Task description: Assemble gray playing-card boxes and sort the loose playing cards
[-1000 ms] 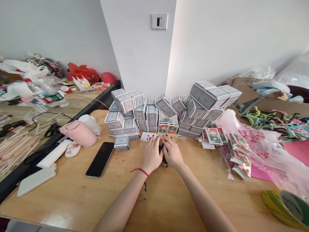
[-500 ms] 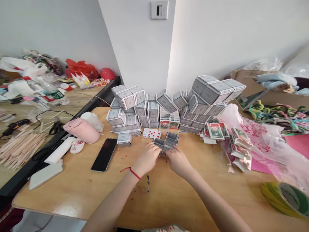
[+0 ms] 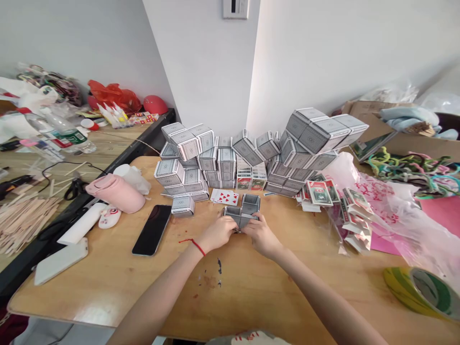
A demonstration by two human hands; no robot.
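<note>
My left hand (image 3: 220, 231) and my right hand (image 3: 261, 235) meet over the middle of the wooden table (image 3: 251, 287). Both pinch a small piece folded from grey-backed playing cards (image 3: 241, 214), with open box-like cells standing up from it. A red string circles my left wrist. Just beyond the hands lies a face-up red card (image 3: 224, 197). Behind it a heap of grey card cubes (image 3: 251, 153) leans against the white wall corner. One loose cube (image 3: 183, 205) sits left of the hands.
A black phone (image 3: 152, 230), a pink roll (image 3: 114, 192) and a white slab (image 3: 61, 261) lie at left. Card packets (image 3: 319, 192) and a clear plastic bag (image 3: 388, 215) spread at right. A green tape roll (image 3: 417, 292) sits front right. A cluttered second table (image 3: 46, 158) stands left.
My hands went from lying flat over something on the table to gripping the folded card piece from both sides. The view has dipped a little lower.
</note>
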